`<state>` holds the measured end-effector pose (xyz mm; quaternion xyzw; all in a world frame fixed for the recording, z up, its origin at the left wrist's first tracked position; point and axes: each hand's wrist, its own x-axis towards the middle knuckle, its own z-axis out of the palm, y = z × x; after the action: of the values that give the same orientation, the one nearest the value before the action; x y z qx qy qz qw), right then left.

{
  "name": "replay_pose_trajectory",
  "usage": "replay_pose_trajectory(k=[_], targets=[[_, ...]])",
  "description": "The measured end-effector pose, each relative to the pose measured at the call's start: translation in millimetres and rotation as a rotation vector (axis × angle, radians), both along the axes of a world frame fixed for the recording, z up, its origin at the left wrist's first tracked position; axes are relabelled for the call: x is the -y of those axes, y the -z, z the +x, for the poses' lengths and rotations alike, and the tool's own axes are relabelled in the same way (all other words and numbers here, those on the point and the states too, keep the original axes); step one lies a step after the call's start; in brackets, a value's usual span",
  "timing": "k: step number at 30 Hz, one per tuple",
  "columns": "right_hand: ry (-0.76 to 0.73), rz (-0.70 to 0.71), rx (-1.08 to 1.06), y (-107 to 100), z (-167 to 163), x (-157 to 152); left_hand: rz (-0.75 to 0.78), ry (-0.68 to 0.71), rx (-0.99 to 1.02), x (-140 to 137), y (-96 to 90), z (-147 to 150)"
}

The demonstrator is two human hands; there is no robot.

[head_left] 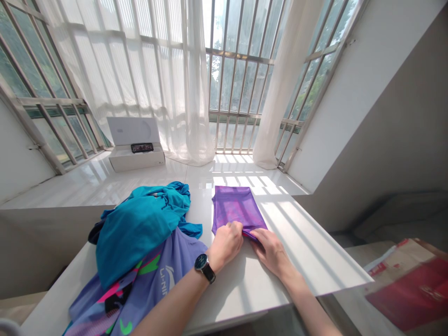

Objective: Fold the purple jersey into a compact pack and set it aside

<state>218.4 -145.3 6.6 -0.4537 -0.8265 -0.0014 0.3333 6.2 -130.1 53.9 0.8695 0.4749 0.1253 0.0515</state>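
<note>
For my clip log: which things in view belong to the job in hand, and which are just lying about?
Job in hand:
purple cloth, near edge in the left hand and right hand
white table beneath

Lying about, not held:
teal garment, heaped on lavender garment
open white box with dark object
red-and-tan package

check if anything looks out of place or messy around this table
Nothing looks spilled or damaged. The untidy spot is on the left, where a crumpled teal garment lies heaped over a rumpled lavender garment, unlike the neatly folded purple garment. Behind, a white box stands open.
</note>
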Motion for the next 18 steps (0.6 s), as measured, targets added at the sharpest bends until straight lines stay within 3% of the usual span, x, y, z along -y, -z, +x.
replay_pose_trajectory(k=[5,11,18], targets=[[0.067,-0.015,-0.01,8.3,5.9,-3.2,-0.042,0.054,-0.061,-3.2,-7.8,-8.2],[0.055,-0.022,-0.05,7.2,9.2,-8.8,0.025,0.051,-0.106,-11.7,-5.7,-18.4],[0.101,-0.045,-0.214,3.5,17.9,-24.9,-0.179,-0.053,0.16,-36.7,-2.4,-48.6]])
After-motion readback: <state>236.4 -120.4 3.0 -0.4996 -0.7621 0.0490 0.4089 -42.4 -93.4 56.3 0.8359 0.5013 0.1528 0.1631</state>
